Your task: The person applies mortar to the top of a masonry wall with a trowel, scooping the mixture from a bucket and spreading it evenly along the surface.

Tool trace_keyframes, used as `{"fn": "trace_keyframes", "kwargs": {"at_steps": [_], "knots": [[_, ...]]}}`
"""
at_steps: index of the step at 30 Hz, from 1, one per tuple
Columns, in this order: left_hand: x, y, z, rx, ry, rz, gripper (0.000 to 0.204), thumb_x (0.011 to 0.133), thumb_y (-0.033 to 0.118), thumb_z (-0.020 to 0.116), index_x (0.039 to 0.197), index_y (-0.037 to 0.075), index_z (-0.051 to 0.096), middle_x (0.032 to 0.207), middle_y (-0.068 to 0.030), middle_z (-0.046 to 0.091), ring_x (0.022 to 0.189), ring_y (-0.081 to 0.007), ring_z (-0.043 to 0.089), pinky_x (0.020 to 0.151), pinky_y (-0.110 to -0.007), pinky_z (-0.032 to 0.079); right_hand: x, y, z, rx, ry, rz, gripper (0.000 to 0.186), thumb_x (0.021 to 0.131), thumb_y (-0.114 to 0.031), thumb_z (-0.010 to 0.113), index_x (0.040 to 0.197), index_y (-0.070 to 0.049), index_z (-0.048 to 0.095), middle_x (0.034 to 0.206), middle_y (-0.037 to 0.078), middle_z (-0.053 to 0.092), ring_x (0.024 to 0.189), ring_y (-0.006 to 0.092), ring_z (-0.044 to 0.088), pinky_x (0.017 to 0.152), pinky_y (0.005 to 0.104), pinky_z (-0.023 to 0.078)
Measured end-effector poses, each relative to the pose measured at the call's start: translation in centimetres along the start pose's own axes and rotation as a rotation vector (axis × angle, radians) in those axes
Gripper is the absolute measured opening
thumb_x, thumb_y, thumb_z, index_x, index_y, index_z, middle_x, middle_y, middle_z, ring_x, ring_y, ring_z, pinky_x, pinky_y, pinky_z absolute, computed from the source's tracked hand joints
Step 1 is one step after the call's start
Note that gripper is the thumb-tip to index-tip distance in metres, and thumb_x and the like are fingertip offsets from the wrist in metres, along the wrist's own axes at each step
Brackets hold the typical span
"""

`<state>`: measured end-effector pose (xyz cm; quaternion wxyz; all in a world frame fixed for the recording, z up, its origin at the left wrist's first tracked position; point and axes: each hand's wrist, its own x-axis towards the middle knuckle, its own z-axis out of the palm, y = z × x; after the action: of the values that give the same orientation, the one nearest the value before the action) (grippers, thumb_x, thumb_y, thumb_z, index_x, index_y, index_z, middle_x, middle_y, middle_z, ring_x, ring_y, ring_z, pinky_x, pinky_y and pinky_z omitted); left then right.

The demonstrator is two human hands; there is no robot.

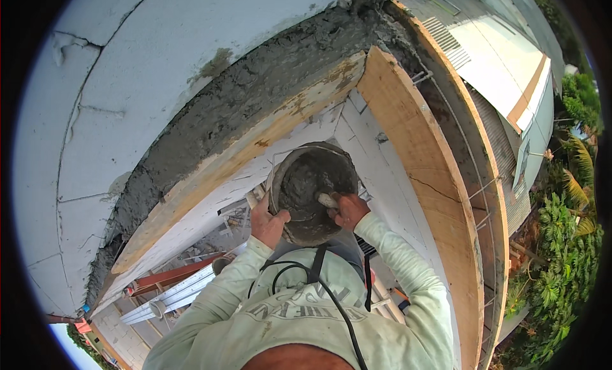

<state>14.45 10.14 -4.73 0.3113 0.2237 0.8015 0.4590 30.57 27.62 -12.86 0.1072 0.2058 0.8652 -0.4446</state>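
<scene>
A dark bucket [342,154] with wet grey concrete [306,178] inside sits in front of my body. My left hand [268,222] is closed on its left rim, thumb over the edge. Inside the bucket, my right hand [350,210] grips the pale, rounded handle of a trowel [327,200]. The trowel's blade is hidden, apparently in the concrete. A thin wire bail [275,158] lies along the bucket's far left side.
Wooden form boards [408,134] meet at a corner beyond the bucket. Fresh concrete [236,108] fills the left form; rebar [475,191] shows in the right one. A ladder [172,293] stands lower left. Metal roofs [503,70] and trees [554,274] lie to the right.
</scene>
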Motion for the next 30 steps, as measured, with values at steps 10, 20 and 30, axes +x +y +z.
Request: {"fn": "trace_keyframes", "kwargs": {"at_steps": [10, 20, 30], "knots": [[1.1, -1.8, 0.0, -0.212, -0.005, -0.088, 0.054, 0.063, -0.003, 0.058, 0.117, -0.005, 0.060, 0.097, -0.0104, 0.070, 0.084, -0.0185, 0.062, 0.081, -0.029, 0.050, -5.0, -2.0, -3.4, 0.123, 0.054, 0.145, 0.038, 0.080, -0.023, 0.064, 0.111, -0.001, 0.063, 0.091, 0.028, 0.066, 0.087, 0.0451, 0.064, 0.077, 0.0496, 0.050], [1.5, -5.7, 1.5, -0.240, 0.072, -0.071, 0.055, 0.059, 0.001, 0.061, 0.113, -0.004, 0.062, 0.100, -0.0161, 0.070, 0.095, -0.0314, 0.063, 0.089, -0.035, 0.048, -13.6, -11.7, -15.9, 0.155, 0.251, 0.291, 0.044, 0.085, -0.021, 0.068, 0.120, 0.003, 0.060, 0.085, 0.024, 0.066, 0.071, 0.0373, 0.065, 0.069, 0.0423, 0.050], [-0.1, -7.6, 1.2, -0.380, 0.064, -0.206, 0.058, 0.061, -0.002, 0.060, 0.118, -0.003, 0.061, 0.101, -0.0144, 0.071, 0.090, -0.0247, 0.065, 0.082, -0.032, 0.050, -10.1, -15.9, -28.4, -0.473, 0.701, 0.214, 0.039, 0.087, -0.014, 0.061, 0.120, 0.005, 0.055, 0.087, 0.027, 0.065, 0.070, 0.0349, 0.064, 0.068, 0.0427, 0.049]]}}
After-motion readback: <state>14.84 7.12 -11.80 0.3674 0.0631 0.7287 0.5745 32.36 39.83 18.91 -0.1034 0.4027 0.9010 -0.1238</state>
